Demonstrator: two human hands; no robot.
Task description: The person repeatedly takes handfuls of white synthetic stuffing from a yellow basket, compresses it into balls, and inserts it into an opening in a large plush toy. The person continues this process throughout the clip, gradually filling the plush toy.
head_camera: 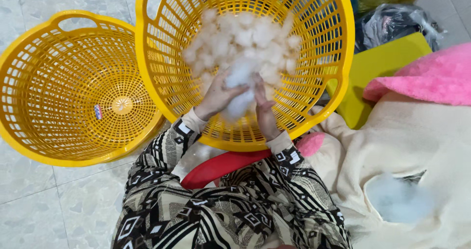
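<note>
White stuffing tuft (239, 89) gripped by left hand (217, 97) and right hand (264, 112) fingers, over yellow basket (314, 97).

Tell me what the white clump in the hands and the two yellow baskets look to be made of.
White clump: loose, fluffy fibre filling, probably polyester or cotton; wispy matte tufts. Left hand and right hand grip it. Near basket and side basket: moulded plastic, probably; glossy, with a regular lattice.

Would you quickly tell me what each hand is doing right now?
Left hand: closed on the white stuffing.
Right hand: also gripping that stuffing, inside the yellow basket.
</note>
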